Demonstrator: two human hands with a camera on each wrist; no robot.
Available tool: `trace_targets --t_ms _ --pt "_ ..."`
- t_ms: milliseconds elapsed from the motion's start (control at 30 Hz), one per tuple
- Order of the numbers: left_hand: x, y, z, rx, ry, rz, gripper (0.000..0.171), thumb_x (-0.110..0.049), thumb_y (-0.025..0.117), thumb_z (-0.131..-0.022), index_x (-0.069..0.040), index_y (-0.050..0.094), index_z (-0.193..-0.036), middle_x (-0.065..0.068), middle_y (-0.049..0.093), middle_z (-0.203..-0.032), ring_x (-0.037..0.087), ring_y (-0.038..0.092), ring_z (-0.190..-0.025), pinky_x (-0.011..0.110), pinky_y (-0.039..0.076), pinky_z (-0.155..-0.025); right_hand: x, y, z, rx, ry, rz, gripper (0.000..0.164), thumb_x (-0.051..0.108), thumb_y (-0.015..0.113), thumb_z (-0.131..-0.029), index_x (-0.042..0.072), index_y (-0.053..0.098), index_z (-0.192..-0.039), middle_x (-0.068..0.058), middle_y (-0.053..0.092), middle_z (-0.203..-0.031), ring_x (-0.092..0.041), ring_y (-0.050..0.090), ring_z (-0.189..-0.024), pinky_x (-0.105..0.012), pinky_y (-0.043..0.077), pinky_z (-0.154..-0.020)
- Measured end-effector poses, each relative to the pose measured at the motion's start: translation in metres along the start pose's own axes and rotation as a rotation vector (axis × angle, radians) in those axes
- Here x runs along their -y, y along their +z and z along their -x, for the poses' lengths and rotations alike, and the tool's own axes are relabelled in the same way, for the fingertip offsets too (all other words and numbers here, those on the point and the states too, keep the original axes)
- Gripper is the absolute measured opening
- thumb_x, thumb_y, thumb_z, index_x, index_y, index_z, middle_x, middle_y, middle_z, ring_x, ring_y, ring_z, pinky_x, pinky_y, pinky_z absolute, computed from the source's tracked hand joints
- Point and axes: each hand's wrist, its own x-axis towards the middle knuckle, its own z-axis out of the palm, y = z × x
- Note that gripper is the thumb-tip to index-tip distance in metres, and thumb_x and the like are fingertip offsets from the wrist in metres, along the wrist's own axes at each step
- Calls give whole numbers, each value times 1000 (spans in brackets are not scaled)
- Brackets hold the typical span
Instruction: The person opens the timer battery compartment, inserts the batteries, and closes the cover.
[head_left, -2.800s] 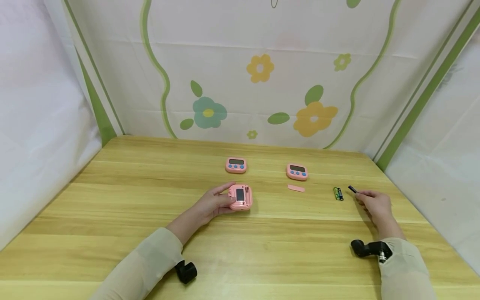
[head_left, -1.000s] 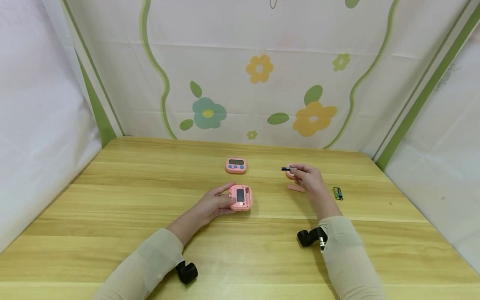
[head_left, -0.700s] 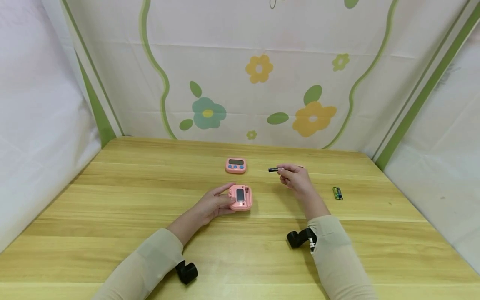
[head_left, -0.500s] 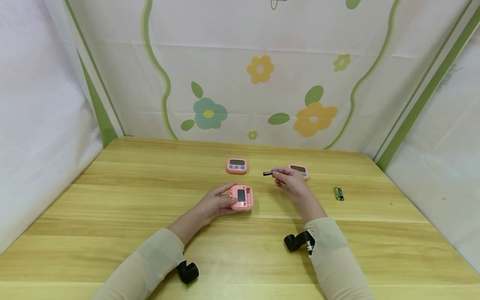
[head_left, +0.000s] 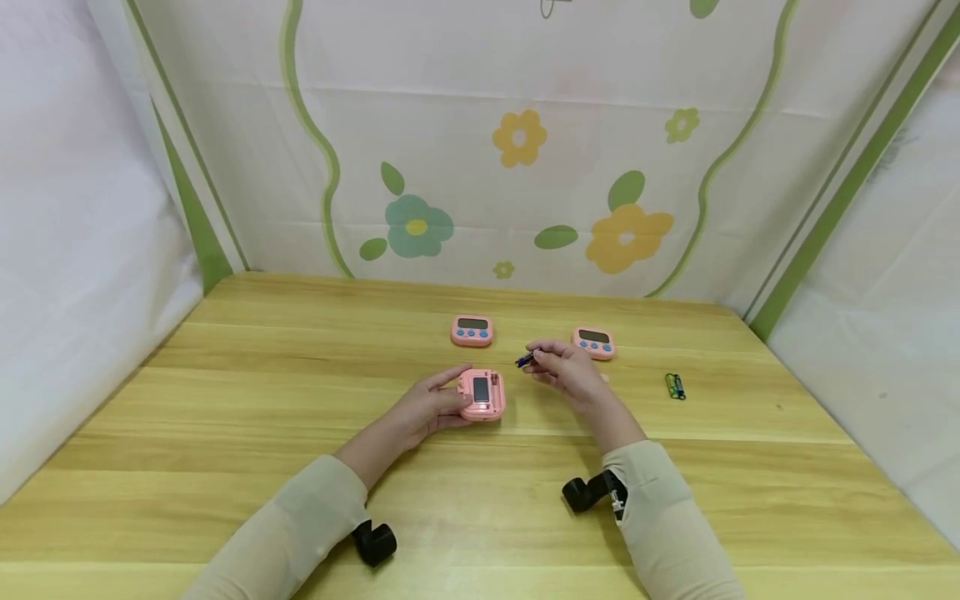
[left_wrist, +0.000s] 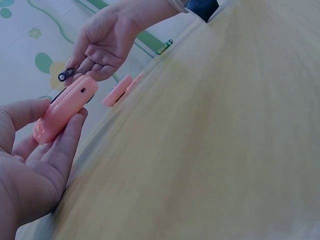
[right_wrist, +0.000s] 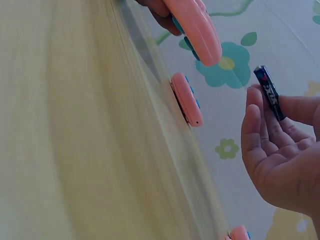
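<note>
The person's left hand (head_left: 431, 407) grips a rounded-square, pink plastic timer (head_left: 484, 407), thumb across its back and fingers beneath; the left-wrist view shows it held above the table. It is turned back up, and the thumb lies to the left, seemingly so that the long uncovered battery slot (head_left: 495, 395) along its right side stays free, beside a dark rectangular panel (head_left: 481, 389). The right hand (head_left: 567, 372) grasps a slim, dark-blue cylindrical battery (head_left: 524, 360) between thumb and fingertips, with one end left jutting out toward the timer, a hold that probably keeps the fingers out of the slot's way. The battery is in the air just to the far right of the held timer, apart from it. Behind the right hand, a flat pink plastic strip (head_left: 605, 378) is mostly hidden; it looks like the slot's cover, laid aside. Farther off, two matching pink timers lie face up, grey displays and blue buttons showing: the far-left timer (head_left: 472, 332) and the far-right timer (head_left: 594, 343). Right of everything, a green and dark-blue pair of batteries (head_left: 676, 387) lies side by side on the pale wooden table (head_left: 465, 508), perhaps grouped there as spares within the right hand's reach.
</note>
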Motion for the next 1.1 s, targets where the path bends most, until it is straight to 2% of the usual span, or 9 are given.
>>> trace_targets --t_ms 233,433,700,867,1100 --pt "0 -3 0 -8 11 -19 59 0 54 -81 -9 30 -134 22 52 -108 22 58 -82 38 47 -77 -4 7 1 33 31 52 35 11 38 -93 -7 40 -123 -7 52 -80 -15 56 -72 -23 47 -60" --pt "3 -2 -1 -20 6 -11 60 0 56 -80 -10 32 -134 22 47 -115 20 58 -79 38 47 -77 -6 9 2 58 53 43 37 8 34 -94 -5 34 -128 -10 47 -81 -15 57 -65 -20 46 -52" --pt "7 0 -1 -11 15 -11 60 1 55 -80 -9 32 -134 21 47 -115 18 57 -76 37 48 -76 -8 8 5 62 44 67 31 7 39 -92 -7 33 -120 -14 48 -82 -16 59 -62 -18 44 -47" --pt "9 3 -4 5 15 -1 60 1 55 -81 -9 30 -135 19 48 -115 18 57 -76 38 48 -76 -12 4 4 101 31 56 34 6 42 -90 -9 38 -121 -12 50 -79 -16 60 -61 -17 45 -46" --pt "7 1 -8 1 16 4 60 0 54 -81 -10 30 -135 20 48 -115 19 58 -78 38 47 -77 -11 5 0 126 31 57 35 5 40 -91 -6 40 -124 -17 55 -87 -14 58 -60 -14 40 -42"
